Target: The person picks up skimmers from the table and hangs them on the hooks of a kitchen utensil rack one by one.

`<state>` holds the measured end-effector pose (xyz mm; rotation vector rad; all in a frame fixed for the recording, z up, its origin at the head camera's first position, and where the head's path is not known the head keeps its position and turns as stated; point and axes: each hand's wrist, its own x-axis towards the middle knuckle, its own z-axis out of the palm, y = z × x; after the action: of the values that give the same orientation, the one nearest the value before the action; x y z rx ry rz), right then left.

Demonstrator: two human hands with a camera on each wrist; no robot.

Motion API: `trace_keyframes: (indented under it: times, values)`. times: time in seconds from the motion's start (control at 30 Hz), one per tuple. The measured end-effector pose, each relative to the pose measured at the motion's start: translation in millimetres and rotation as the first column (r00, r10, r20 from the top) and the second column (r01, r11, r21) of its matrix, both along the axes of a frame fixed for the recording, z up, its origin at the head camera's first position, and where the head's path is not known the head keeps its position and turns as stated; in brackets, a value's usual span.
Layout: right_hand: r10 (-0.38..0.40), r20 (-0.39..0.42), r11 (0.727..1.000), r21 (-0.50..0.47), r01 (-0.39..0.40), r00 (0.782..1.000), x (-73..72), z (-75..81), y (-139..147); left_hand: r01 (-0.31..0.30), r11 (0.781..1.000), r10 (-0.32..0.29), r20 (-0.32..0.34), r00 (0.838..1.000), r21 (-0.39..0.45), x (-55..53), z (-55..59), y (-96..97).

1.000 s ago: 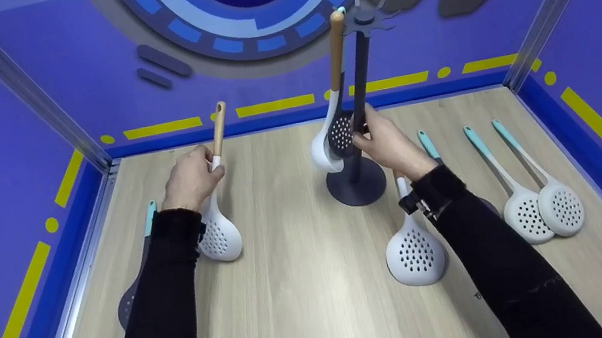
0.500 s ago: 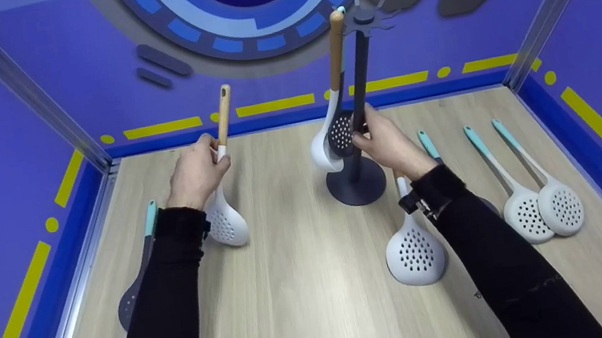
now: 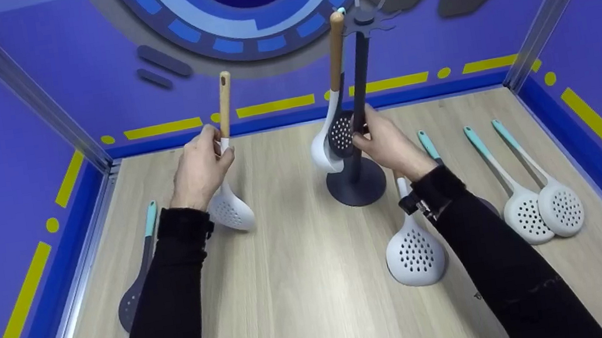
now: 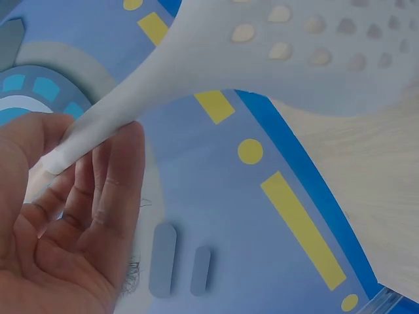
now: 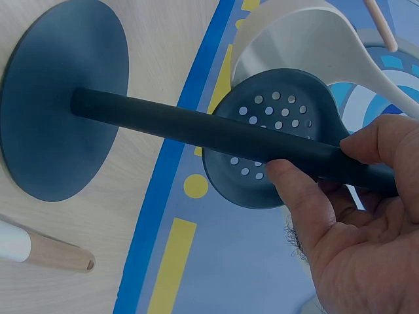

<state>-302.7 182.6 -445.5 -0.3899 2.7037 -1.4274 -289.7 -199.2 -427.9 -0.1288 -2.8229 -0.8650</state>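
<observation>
My left hand (image 3: 199, 168) pinches a white slotted spoon (image 3: 231, 211) at the neck below its wooden handle. The handle points up and the perforated bowl hangs down, tilted, over the table. In the left wrist view the slotted spoon (image 4: 281, 49) runs between thumb and fingers. With my right hand (image 3: 388, 142) I grip the post of a black utensil stand (image 3: 357, 181), whose round base is on the table. A white ladle (image 3: 325, 151) with a wooden handle and a dark skimmer (image 5: 288, 98) with a turquoise handle hang on the stand's left side.
On the right lie a white slotted spoon (image 3: 416, 256), two pale skimmers (image 3: 527, 217) with turquoise handles, and a dark utensil (image 3: 428, 145) partly under my right arm. At left lies a dark slotted utensil (image 3: 138, 292), half covered by my sleeve. Blue panels (image 3: 266, 85) wall the table.
My left hand has raised the white slotted spoon and carried it slightly right, away from me, its bowl tilting more. The right hand and the stand have stayed put.
</observation>
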Motion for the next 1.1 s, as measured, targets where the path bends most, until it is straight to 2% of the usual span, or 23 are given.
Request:
trace_keyframes:
  times: [0.17, 0.6, 1.1]
  values:
    - [-0.003, 0.002, 1.000, 0.010, 0.003, 1.000, 0.4, 0.3, 0, 0.024, 0.999, -0.023, -0.050, 0.998, 0.026, 0.1, 0.8, 3.2]
    - [-0.006, 0.011, 1.000, 0.004, 0.006, 1.000, 0.4, -0.1, 0, 0.039, 0.997, -0.032, -0.097, 0.995, 0.074, 3.6, 5.2, 13.8]
    - [-0.005, 0.011, 1.000, -0.002, 0.005, 1.000, 0.7, -0.2, 0, 0.092, 0.988, -0.072, -0.155, 0.985, 0.127, 8.1, 10.5, 27.8]
